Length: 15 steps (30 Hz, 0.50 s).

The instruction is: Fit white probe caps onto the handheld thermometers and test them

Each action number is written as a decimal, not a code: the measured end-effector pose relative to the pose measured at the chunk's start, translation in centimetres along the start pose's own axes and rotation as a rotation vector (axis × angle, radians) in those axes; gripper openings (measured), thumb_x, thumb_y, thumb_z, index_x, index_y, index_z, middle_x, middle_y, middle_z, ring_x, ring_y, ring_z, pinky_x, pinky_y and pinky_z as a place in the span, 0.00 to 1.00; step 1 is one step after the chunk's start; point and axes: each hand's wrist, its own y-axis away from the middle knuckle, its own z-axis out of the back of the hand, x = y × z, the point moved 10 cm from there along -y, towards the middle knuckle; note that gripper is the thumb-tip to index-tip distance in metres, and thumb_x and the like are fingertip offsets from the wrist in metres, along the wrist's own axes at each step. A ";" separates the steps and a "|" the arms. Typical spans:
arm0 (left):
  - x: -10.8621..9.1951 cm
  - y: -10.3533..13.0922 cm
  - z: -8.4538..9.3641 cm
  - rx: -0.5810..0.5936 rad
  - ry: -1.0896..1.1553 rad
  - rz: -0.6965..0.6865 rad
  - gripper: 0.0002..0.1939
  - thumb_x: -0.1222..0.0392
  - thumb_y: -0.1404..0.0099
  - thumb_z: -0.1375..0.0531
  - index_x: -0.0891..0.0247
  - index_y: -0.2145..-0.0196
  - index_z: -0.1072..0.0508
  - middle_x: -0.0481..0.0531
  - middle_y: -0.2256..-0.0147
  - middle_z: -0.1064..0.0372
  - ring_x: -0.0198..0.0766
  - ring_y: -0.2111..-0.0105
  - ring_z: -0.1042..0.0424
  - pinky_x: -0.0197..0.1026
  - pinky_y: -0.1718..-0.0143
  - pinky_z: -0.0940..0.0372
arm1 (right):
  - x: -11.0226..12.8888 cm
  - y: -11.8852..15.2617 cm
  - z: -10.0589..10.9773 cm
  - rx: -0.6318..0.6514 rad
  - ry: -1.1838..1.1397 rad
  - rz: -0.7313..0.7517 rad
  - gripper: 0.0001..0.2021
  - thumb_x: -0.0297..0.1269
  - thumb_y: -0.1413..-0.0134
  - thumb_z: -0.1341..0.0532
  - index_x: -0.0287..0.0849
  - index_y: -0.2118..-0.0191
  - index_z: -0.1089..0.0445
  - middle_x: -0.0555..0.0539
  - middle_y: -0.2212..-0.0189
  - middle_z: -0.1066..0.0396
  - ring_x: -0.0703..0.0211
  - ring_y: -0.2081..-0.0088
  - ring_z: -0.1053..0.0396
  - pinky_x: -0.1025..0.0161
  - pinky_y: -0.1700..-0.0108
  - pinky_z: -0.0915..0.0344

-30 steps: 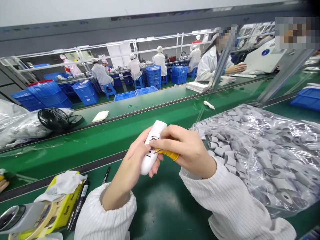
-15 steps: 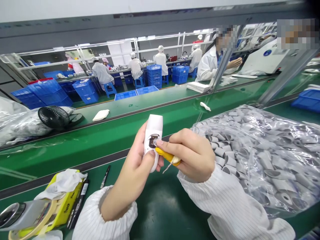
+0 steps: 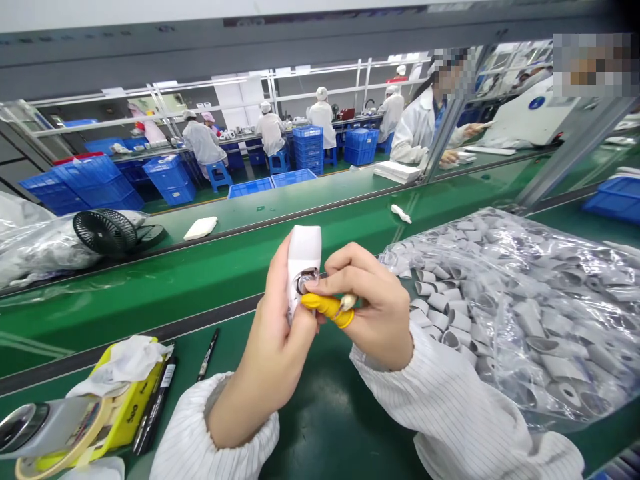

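My left hand (image 3: 273, 340) is wrapped round a white hand-held device casing (image 3: 305, 245), holding it upright and slightly tilted. An oval opening in the casing's front has a shiny rim and dark inside. At that opening my right hand (image 3: 373, 303) pinches a small round clear or metallic part (image 3: 303, 283), mostly covered by the fingertips. A yellow finger cot (image 3: 327, 309) covers one digit of this hand. A thin, pale-ended tool (image 3: 347, 302) is tucked between the right fingers; most of it is hidden.
A clear plastic bag (image 3: 505, 300) of grey-white casings lies right. At left are a yellow tray (image 3: 125, 427), black markers (image 3: 156, 407) and a pen (image 3: 208, 357). Beyond runs a green conveyor belt (image 3: 210, 267), with a black fan (image 3: 107, 232) behind it. A co-worker (image 3: 417, 127) sits opposite.
My right fingers have shifted slightly left, and the round part now covers more of the opening. The tool's metal tip no longer shows. The co-worker's hands have moved lower and apart.
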 end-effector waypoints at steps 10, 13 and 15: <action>-0.6 0.4 -1.1 0.040 -0.100 -0.053 0.33 0.65 0.28 0.49 0.44 0.30 0.52 0.52 0.36 0.43 0.44 0.49 0.29 0.38 0.57 0.31 | -5.2 0.8 -2.5 0.144 -0.418 -0.665 0.20 0.45 0.57 0.26 0.42 0.62 0.32 0.53 0.69 0.38 0.65 0.72 0.34 0.67 0.76 0.30; -0.9 0.5 -1.2 0.020 -0.179 -0.075 0.35 0.68 0.30 0.48 0.45 0.31 0.51 0.50 0.31 0.51 0.47 0.39 0.37 0.37 0.51 0.32 | -5.0 0.9 -2.4 0.127 -0.415 -0.692 0.17 0.43 0.56 0.26 0.41 0.67 0.32 0.52 0.68 0.38 0.67 0.72 0.35 0.68 0.75 0.30; -1.0 0.5 -1.3 0.017 -0.170 -0.084 0.35 0.69 0.30 0.48 0.47 0.31 0.51 0.51 0.31 0.52 0.47 0.37 0.39 0.38 0.49 0.33 | -5.0 1.0 -2.3 0.105 -0.430 -0.704 0.17 0.41 0.56 0.26 0.41 0.68 0.32 0.52 0.68 0.37 0.67 0.72 0.35 0.69 0.75 0.31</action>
